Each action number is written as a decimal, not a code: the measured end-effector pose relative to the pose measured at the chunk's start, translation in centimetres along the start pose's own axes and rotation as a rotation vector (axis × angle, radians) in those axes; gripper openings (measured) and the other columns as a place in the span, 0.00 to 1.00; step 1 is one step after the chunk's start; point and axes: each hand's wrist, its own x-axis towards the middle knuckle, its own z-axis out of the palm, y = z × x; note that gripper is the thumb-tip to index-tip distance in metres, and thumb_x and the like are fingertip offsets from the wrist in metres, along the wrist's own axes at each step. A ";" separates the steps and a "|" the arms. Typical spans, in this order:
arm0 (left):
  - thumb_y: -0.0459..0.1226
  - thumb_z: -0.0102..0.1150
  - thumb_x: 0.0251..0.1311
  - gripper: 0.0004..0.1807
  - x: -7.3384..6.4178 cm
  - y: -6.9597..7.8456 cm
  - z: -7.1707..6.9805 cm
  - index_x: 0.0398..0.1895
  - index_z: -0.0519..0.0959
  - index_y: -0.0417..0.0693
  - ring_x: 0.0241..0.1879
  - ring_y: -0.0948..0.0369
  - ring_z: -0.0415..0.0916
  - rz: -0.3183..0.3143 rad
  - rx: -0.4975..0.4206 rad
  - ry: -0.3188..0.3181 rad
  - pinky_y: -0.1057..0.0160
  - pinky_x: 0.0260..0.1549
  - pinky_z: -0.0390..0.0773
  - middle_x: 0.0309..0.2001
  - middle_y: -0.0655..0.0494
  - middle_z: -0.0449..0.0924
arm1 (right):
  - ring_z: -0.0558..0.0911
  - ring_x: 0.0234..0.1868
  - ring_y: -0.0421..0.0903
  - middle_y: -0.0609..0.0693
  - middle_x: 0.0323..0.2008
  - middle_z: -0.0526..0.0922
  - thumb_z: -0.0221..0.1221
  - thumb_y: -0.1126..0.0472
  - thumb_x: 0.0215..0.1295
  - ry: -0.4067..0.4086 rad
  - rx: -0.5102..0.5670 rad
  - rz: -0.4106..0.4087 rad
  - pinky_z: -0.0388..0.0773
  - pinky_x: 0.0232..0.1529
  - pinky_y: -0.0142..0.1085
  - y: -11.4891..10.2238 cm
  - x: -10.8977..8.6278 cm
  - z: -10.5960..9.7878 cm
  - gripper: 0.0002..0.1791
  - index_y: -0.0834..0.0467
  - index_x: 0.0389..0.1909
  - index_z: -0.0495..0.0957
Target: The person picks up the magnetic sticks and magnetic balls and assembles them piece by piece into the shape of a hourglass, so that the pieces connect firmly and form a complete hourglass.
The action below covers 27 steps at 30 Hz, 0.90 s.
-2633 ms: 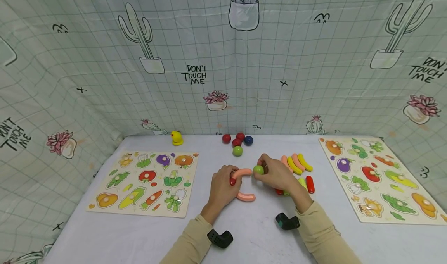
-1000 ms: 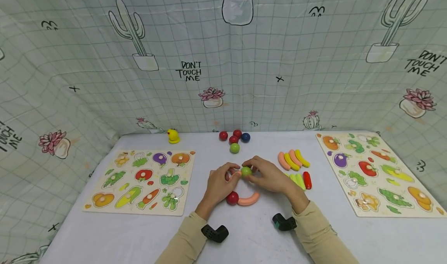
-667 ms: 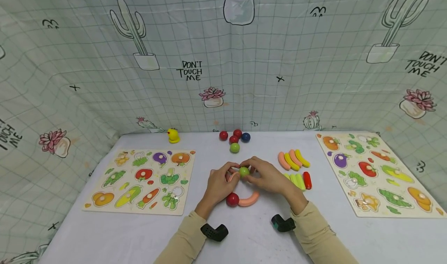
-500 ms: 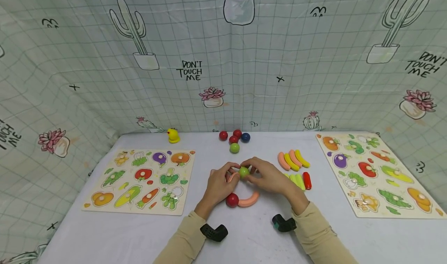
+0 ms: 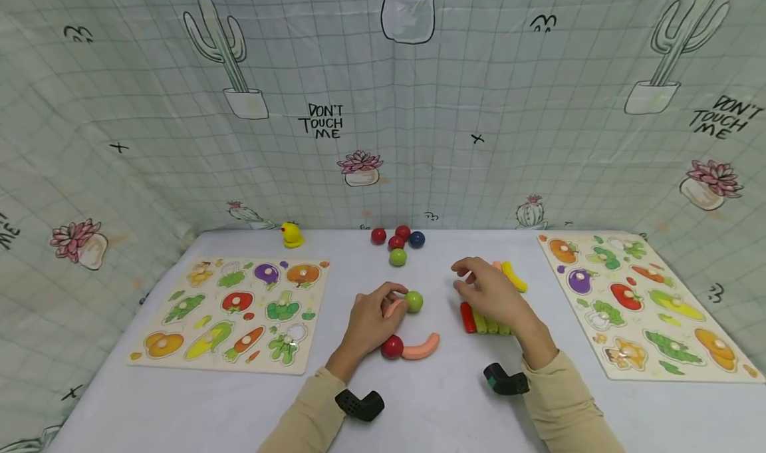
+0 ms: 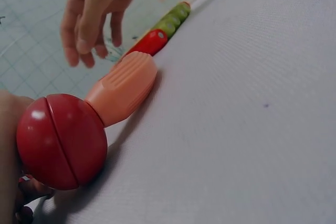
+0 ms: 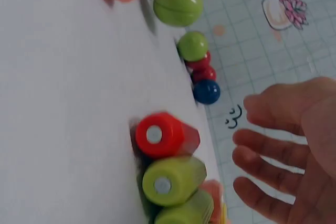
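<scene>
My left hand (image 5: 371,316) pinches a salmon-pink curved piece (image 5: 392,308), mostly covered by the fingers. A green ball (image 5: 413,301) sits at that piece's right, by the fingertips. Below the hand, a red ball (image 5: 391,347) with a groove round it touches the left end of another salmon-pink curved piece (image 5: 421,348); both also show in the left wrist view. My right hand (image 5: 493,293) hovers with loosely bent fingers and holds nothing. Beneath it lie a red stick (image 5: 467,318) and several green sticks (image 5: 492,326) side by side. Yellow and pink curved pieces (image 5: 514,277) are partly hidden behind it.
At the back stand several red balls (image 5: 378,236), a blue ball (image 5: 417,239) and a second green ball (image 5: 397,257). A yellow toy duck (image 5: 292,235) is at back left. Vegetable puzzle boards lie at left (image 5: 203,360) and right (image 5: 622,372). A patterned cloth hangs behind.
My right hand has let go of the green ball, which it earlier carried in from the right, and moved right over the sticks. My left hand keeps its pinch on the pink curved piece.
</scene>
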 end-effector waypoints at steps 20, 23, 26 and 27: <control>0.43 0.57 0.60 0.12 0.6 -0.4 -0.3 0.47 0.78 0.58 0.24 0.66 0.65 0.019 -0.029 -0.011 0.65 0.33 0.60 0.28 0.63 0.77 | 0.75 0.39 0.51 0.58 0.42 0.81 0.54 0.57 0.66 0.040 -0.093 0.114 0.76 0.46 0.49 2.0 -0.2 -1.4 0.16 0.62 0.49 0.76; 0.42 0.57 0.60 0.12 0.4 -0.5 -0.2 0.46 0.78 0.58 0.23 0.66 0.65 0.015 -0.026 -0.014 0.65 0.33 0.60 0.28 0.63 0.77 | 0.74 0.38 0.51 0.58 0.41 0.81 0.54 0.58 0.66 0.034 -0.094 0.115 0.76 0.44 0.48 2.1 -0.2 -1.3 0.16 0.63 0.49 0.76; 0.43 0.57 0.60 0.12 0.2 -0.5 -0.1 0.46 0.78 0.58 0.23 0.67 0.65 0.010 -0.025 -0.018 0.65 0.33 0.60 0.28 0.63 0.77 | 0.74 0.37 0.50 0.58 0.41 0.80 0.55 0.57 0.65 0.032 -0.102 0.126 0.76 0.42 0.47 2.0 -0.4 -1.3 0.16 0.62 0.48 0.77; 0.43 0.57 0.60 0.12 0.1 -0.5 0.0 0.47 0.78 0.58 0.23 0.67 0.65 0.008 -0.024 -0.019 0.65 0.33 0.60 0.28 0.63 0.77 | 0.75 0.37 0.51 0.58 0.42 0.80 0.54 0.57 0.65 0.032 -0.105 0.129 0.76 0.42 0.48 2.0 -0.5 -1.3 0.16 0.62 0.48 0.77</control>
